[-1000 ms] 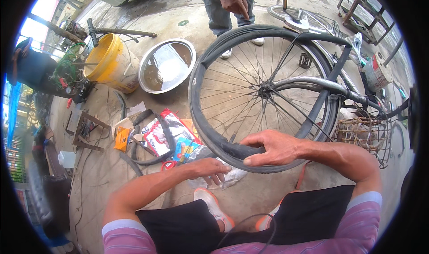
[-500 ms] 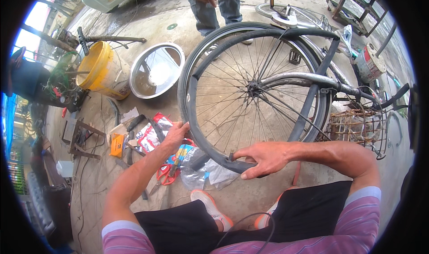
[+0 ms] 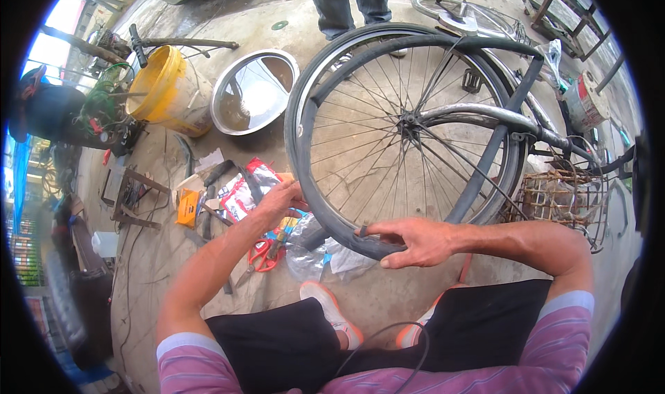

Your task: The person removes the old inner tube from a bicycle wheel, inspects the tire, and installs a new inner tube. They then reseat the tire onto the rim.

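Observation:
A bicycle wheel with a black tyre (image 3: pixel 296 155) lies tilted in front of me, still joined to the silver frame (image 3: pixel 478 118). A black inner tube (image 3: pixel 493 151) hangs partly outside the rim, looping over the top and across the spokes on the right. My right hand (image 3: pixel 419 243) grips the tyre's near edge, fingers on top and thumb below. At the tyre's lower left side, my left hand (image 3: pixel 278 201) curls its fingers against the edge; its fingertips are partly hidden. Red-handled scissors (image 3: pixel 265 255) lie on the ground below my left hand.
A metal basin of water (image 3: pixel 228 110) and a yellow bucket (image 3: pixel 163 89) stand at the far left. Tools, packets and an orange box (image 3: pixel 187 207) lie left of the wheel. A rusty wire basket (image 3: pixel 554 197) is at right. Another person's legs (image 3: pixel 353 6) stand beyond the wheel.
The view has shifted, so the scene sits slightly right and higher. My left hand's fingers have curled more at the tyre's edge. My right hand keeps its grip on the near side.

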{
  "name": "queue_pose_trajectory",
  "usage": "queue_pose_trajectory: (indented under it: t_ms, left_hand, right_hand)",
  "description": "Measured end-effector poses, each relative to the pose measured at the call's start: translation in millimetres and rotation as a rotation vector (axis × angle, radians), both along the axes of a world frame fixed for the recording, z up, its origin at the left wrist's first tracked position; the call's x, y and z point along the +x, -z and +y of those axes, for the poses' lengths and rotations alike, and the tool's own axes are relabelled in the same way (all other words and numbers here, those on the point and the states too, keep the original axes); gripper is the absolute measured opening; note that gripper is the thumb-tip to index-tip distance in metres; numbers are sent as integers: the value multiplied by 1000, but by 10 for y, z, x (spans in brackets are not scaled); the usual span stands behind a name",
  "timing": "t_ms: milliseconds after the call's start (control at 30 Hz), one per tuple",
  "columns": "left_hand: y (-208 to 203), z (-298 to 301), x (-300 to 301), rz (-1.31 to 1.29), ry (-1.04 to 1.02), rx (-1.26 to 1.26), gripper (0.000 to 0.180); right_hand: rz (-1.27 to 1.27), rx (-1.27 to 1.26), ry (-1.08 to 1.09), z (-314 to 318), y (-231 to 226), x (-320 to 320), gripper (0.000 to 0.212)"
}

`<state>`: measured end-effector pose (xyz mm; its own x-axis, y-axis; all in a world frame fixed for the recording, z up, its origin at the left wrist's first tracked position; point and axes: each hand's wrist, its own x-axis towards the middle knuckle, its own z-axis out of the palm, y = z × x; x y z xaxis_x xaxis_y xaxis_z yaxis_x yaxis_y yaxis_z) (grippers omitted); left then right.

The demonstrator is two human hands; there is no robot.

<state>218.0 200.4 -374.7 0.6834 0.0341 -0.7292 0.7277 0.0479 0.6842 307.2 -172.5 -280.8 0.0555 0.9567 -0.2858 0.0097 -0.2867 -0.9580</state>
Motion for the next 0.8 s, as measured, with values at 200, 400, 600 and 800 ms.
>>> queue_pose_trajectory:
  t_ms: [200,400,600,800]
  left_hand:
    - [-57,-45,71,-85,8,53,41]
    - [-100,-197,-55,-8,55,92,36]
    - [-176,-312,-98,101,58,114,33]
    - [53,-223,-189,108,76,40,50]
  right_hand:
    - [-6,16,16,20,-199,58,78]
    - [-122,66,-47,4,44,-93,74]
    - [-148,0,-106,38,-10,-27,76]
    - [-137,53,-103,37,111,-52,73]
